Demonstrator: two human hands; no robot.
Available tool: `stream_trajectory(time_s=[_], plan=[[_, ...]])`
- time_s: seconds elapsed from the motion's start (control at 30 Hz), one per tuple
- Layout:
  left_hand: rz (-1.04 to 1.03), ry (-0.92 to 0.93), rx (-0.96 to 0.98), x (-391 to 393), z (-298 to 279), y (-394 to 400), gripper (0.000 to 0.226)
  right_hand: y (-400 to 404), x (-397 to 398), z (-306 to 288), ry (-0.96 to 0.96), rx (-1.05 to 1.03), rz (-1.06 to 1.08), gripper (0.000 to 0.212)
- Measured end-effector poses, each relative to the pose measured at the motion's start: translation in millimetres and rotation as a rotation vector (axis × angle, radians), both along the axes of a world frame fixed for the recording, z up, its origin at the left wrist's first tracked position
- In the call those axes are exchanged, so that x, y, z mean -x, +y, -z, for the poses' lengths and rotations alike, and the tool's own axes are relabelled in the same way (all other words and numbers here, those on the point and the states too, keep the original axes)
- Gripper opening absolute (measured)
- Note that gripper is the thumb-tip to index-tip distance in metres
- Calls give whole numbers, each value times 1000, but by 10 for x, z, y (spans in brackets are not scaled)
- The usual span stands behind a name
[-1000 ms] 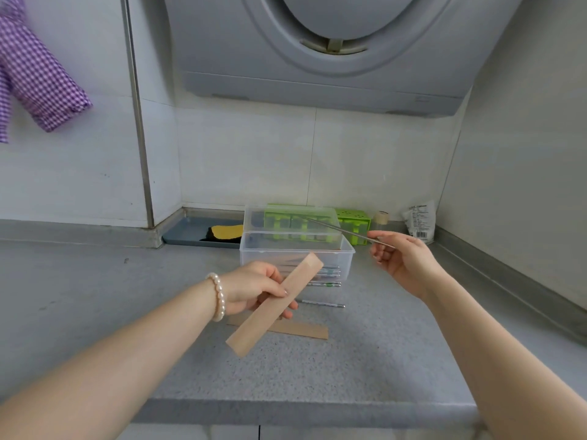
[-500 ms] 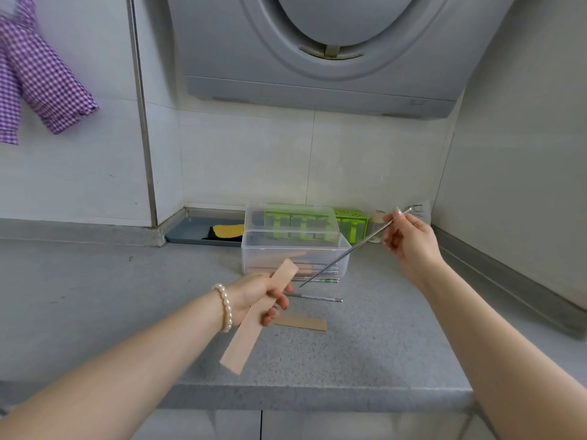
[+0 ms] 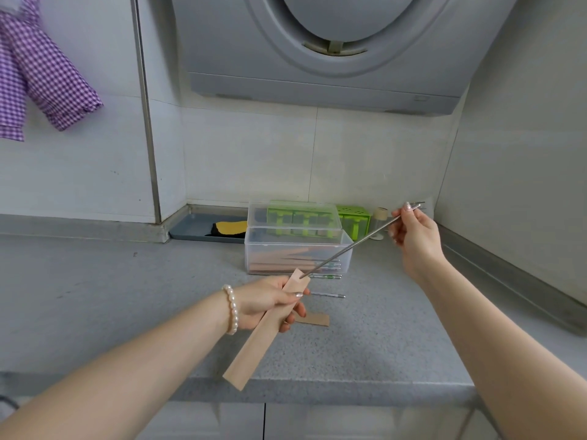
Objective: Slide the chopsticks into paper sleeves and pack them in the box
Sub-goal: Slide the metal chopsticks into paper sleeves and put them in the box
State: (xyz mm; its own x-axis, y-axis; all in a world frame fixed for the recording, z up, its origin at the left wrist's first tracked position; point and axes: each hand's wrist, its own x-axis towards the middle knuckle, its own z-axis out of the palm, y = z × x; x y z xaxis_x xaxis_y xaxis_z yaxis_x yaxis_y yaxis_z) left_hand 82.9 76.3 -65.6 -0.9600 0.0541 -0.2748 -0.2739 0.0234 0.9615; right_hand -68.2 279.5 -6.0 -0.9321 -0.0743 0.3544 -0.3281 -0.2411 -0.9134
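Grey speckled counter [image 3: 95, 296] under a range hood, so a kitchen corner. Left hand [image 3: 270, 301] pinches a tan paper sleeve [image 3: 265, 333] near its open top; right hand [image 3: 413, 235] grips the far end of a metal chopstick [image 3: 349, 246], tip just touching the sleeve mouth. Sleeve's flimsy and would probably crumple if squeezed, so hold it by the edges. Chopstick looks stiff, thin and likely slick. Beyond sits the clear box [image 3: 298, 249] with filled sleeves, loose chopsticks near it. Can't tell if one stick or two are held.
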Motion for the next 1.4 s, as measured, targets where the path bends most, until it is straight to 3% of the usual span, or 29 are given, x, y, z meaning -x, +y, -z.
stream_trajectory(time_s=[0.93,1.17,1.4], plan=[[-13,-32,32,80,165,-49,30,-48,-47,112,23,-82,-68,35],[147,-2,145,37,155,14,33,-29,62,187,-209,-172,-103,25],[146,1,167,49,130,95,34,-74,-79,410,-442,-420,-327,17]])
